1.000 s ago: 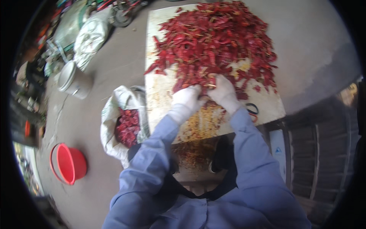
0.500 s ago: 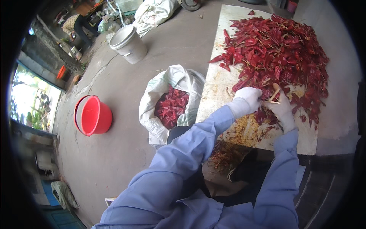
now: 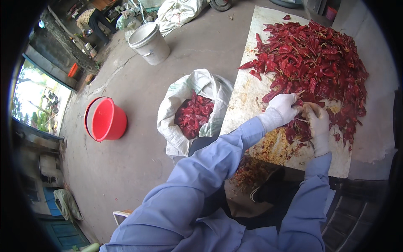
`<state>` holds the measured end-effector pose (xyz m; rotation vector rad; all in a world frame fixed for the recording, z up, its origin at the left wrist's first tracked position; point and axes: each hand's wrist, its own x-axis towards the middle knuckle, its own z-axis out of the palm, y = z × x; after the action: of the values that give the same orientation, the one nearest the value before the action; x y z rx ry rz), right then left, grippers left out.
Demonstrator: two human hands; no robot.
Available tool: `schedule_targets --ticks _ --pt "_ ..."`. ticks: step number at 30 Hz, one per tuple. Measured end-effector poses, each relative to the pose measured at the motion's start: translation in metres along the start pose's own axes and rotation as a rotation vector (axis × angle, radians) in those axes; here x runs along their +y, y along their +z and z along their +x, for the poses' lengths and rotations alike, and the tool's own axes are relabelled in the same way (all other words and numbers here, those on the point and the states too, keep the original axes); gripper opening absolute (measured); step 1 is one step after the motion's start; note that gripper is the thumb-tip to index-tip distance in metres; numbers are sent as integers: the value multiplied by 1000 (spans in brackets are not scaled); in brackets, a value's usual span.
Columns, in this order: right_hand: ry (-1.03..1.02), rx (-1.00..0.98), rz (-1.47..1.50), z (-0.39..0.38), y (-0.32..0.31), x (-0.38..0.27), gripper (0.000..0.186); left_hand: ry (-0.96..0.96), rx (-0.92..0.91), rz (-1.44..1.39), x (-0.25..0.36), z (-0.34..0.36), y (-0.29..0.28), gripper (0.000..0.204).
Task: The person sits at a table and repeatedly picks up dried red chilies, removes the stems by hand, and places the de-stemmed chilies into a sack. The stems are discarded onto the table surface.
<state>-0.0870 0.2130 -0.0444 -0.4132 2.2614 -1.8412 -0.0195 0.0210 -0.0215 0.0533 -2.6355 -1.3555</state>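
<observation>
Both hands wear white gloves and meet over a pale board [image 3: 241, 98] at the near edge of a big heap of dried red chili peppers [image 3: 315, 54]. My left hand [image 3: 282, 110] is closed, a chili pepper [image 3: 299, 102] showing red at its fingertips. Right against it, my right hand [image 3: 317, 122] has its thumb and fingers pinched; what lies inside the pinch is hidden. Loose chilies [image 3: 294, 132] lie under the hands, beside scattered yellow seeds [image 3: 273, 145]. A white woven sack [image 3: 172, 103] left of the board stands open, with red chilies [image 3: 195, 114] inside.
On the concrete floor to the left stands a red bucket [image 3: 110, 122]. A pale lidded bucket [image 3: 151, 46] and a full white sack [image 3: 178, 14] are farther back. Someone bends over [image 3: 94, 21] at the far left. Debris [image 3: 249, 172] lies below the board's near edge.
My right hand's fingers, spread apart with tan fingertips showing before, have closed in beside my left hand. The whole view has shifted slightly.
</observation>
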Motion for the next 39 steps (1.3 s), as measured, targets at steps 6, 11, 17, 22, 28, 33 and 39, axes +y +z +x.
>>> schedule_targets --ticks 6,11,17,22,28,33,39 --pt "69 10 93 -8 16 -25 32 143 45 -79 -7 0 5 35" --pt "-16 25 236 -10 15 -28 22 172 7 -181 -12 1 9 38" --pt "11 -97 372 -9 10 -30 20 -90 -238 -550 2 -3 -1 36" --pt "31 -46 383 -16 1 -37 27 -153 -208 -691 10 -7 -5 41" --pt "-41 -29 455 -20 13 -41 18 -121 -280 -640 8 -6 -7 40" --pt "-201 45 199 -23 23 -35 16 -119 -292 -469 18 -11 -6 30" --pt "-40 2 286 -23 16 -37 15 -33 -292 -336 15 -14 -10 15"
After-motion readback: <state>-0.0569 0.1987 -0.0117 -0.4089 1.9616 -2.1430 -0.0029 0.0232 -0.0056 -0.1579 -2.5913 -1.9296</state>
